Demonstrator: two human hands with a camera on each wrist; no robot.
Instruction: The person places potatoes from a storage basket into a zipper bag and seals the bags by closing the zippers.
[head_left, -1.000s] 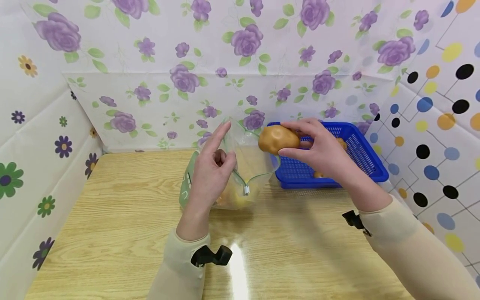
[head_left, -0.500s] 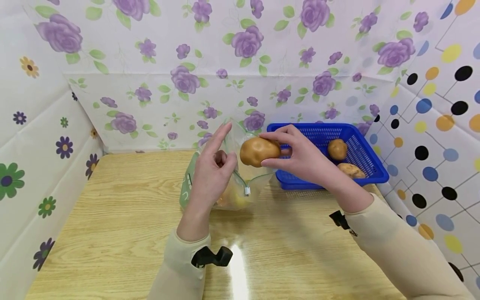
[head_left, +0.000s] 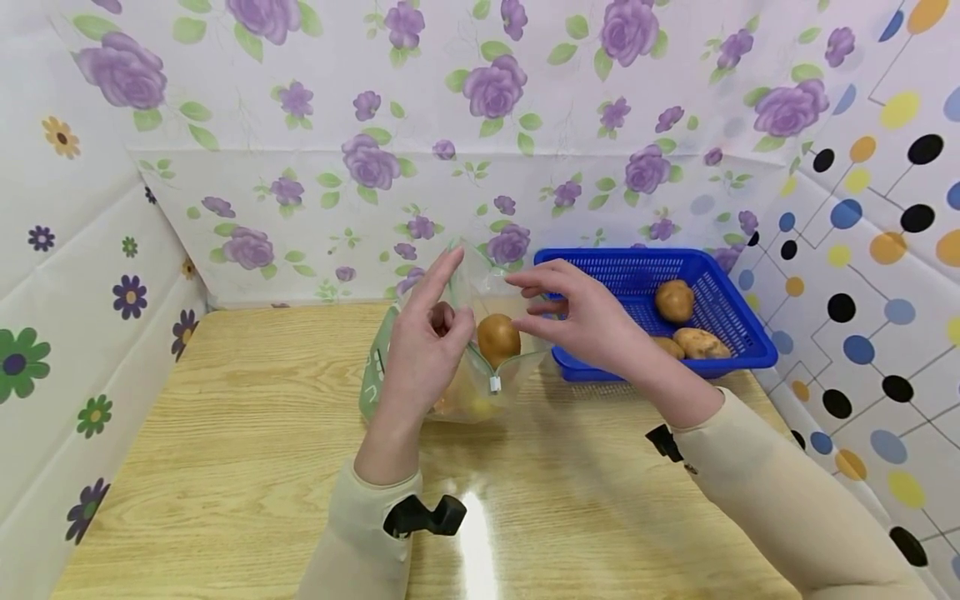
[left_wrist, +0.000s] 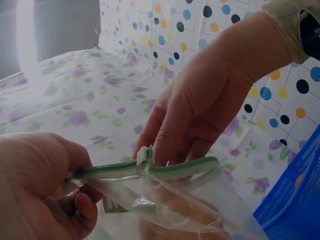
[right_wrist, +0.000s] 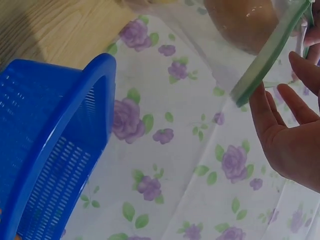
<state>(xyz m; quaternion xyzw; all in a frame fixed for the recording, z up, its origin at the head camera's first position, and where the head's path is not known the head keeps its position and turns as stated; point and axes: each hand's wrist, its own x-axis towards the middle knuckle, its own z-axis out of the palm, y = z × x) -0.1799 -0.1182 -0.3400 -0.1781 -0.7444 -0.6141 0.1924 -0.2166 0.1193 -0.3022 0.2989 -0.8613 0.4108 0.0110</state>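
A clear slider zip bag [head_left: 528,371] with a green-edged mouth stands open on the table. My left hand [head_left: 418,350] pinches its left edge, as the left wrist view also shows, its index finger pointing up. A brown potato [head_left: 498,337] is in the bag's mouth, its lower part behind the film. In the left wrist view the potato [left_wrist: 187,217] shows through the plastic. My right hand [head_left: 581,317] hovers at the mouth's right side, fingers apart and relaxed, just off the potato. Orange and yellow items show dimly low in the bag.
A blue plastic basket [head_left: 592,371] stands on the right of the wooden table [head_left: 247,467], against the floral backdrop. Inside it are a round potato [head_left: 675,300], a lighter potato [head_left: 702,342] and another potato [head_left: 667,346] partly hidden by my right arm.
My right hand has carried the potato left from over the basket to the bag and let go of it. The potato has dropped into the bag. My left hand has stayed put.
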